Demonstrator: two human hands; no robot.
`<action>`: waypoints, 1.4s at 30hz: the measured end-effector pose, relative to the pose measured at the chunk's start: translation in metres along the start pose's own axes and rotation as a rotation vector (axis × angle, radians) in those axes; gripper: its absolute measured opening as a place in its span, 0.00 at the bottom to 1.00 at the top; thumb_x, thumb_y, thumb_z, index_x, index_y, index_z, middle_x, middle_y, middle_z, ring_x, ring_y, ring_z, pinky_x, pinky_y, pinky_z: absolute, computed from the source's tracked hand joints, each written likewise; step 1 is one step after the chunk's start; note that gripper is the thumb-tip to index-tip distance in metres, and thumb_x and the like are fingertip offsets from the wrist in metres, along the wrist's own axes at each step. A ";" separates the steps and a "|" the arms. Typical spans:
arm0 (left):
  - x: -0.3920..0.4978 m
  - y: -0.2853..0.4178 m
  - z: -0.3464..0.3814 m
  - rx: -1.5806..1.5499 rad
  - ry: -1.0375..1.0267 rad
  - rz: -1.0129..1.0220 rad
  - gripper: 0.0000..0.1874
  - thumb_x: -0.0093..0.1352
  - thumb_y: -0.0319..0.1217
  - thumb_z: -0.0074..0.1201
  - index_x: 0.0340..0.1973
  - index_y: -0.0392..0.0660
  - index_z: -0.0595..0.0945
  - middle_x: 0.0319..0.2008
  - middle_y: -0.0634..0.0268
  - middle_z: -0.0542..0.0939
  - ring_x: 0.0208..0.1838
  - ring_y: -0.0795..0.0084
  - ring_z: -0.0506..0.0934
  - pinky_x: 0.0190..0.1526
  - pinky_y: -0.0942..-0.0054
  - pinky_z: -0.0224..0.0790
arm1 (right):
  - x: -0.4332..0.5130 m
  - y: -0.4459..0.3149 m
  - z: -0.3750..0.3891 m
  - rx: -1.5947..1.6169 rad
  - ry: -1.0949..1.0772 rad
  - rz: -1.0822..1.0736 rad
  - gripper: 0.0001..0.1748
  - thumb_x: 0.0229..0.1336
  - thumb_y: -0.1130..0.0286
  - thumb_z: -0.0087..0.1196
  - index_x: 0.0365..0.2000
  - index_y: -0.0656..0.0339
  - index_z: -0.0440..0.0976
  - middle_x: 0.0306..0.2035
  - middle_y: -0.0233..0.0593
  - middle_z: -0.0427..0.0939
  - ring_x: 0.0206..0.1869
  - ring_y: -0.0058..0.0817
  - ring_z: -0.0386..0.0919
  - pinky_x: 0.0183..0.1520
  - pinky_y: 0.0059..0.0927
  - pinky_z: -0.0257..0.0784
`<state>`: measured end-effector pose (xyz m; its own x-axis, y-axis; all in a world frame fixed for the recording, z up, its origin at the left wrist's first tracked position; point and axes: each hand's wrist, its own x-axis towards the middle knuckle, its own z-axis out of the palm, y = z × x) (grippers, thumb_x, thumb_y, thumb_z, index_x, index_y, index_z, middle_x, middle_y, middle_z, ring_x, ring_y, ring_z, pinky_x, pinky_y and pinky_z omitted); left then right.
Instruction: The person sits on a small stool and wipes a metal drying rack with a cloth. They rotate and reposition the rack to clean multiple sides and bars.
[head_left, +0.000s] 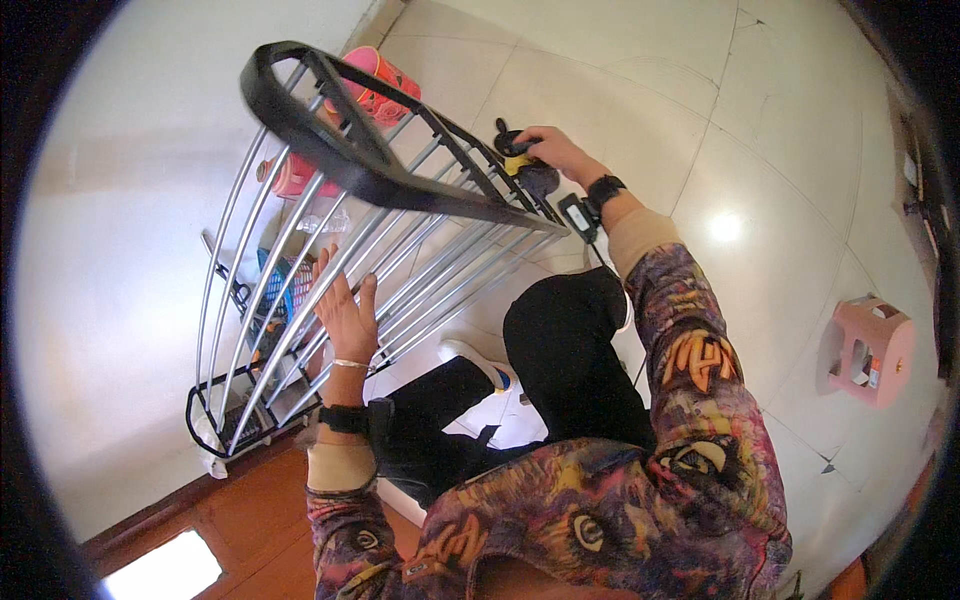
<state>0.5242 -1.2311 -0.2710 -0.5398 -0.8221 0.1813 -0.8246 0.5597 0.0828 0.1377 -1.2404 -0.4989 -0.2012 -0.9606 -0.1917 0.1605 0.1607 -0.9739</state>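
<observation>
A tall rack of silver metal rods (300, 311) stands tilted before me, with a thick black frame (442, 196) at its upper end and a smaller black frame (196, 420) at the lower end. My left hand (346, 319) lies among the rods, its fingers extended and thumb apart; a rod hides part of the fingers. Beyond the rack's right side, my right hand (559, 154) grips a black-and-yellow tool (517, 161). The black frame is close to this tool; whether they touch cannot be told, nor can the tool's exact kind.
A pink plastic stool (874, 349) stands on the tiled floor at right. Behind the rack are a red patterned bucket (386, 86), a red container (304, 178) and a blue basket (277, 289). The wall (112, 247) rises at left. A small device with a cable (577, 217) hangs by my right wrist.
</observation>
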 end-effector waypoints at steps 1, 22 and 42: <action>0.000 0.000 0.000 0.011 -0.008 0.003 0.38 0.75 0.54 0.40 0.71 0.41 0.60 0.72 0.44 0.58 0.75 0.46 0.53 0.73 0.51 0.36 | 0.009 0.002 0.012 -0.037 -0.029 -0.009 0.14 0.49 0.81 0.52 0.39 0.64 0.80 0.37 0.35 0.80 0.40 0.26 0.75 0.46 0.26 0.71; 0.004 -0.001 0.005 0.025 -0.018 0.037 0.36 0.76 0.52 0.39 0.68 0.35 0.63 0.70 0.42 0.60 0.71 0.42 0.57 0.71 0.50 0.42 | 0.017 0.075 0.016 -0.506 0.091 -0.318 0.16 0.46 0.78 0.55 0.35 0.51 0.83 0.41 0.50 0.75 0.48 0.49 0.74 0.52 0.41 0.71; 0.006 0.004 -0.004 -0.075 -0.108 0.046 0.40 0.75 0.52 0.38 0.72 0.35 0.54 0.73 0.42 0.54 0.76 0.46 0.51 0.74 0.53 0.36 | 0.001 0.138 -0.049 -0.205 0.026 0.069 0.19 0.47 0.71 0.58 0.43 0.63 0.81 0.41 0.46 0.83 0.43 0.33 0.80 0.49 0.33 0.74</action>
<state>0.5185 -1.2334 -0.2655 -0.5950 -0.7997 0.0805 -0.7858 0.5999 0.1505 0.1119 -1.2083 -0.6397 -0.2214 -0.9400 -0.2596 -0.0242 0.2714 -0.9622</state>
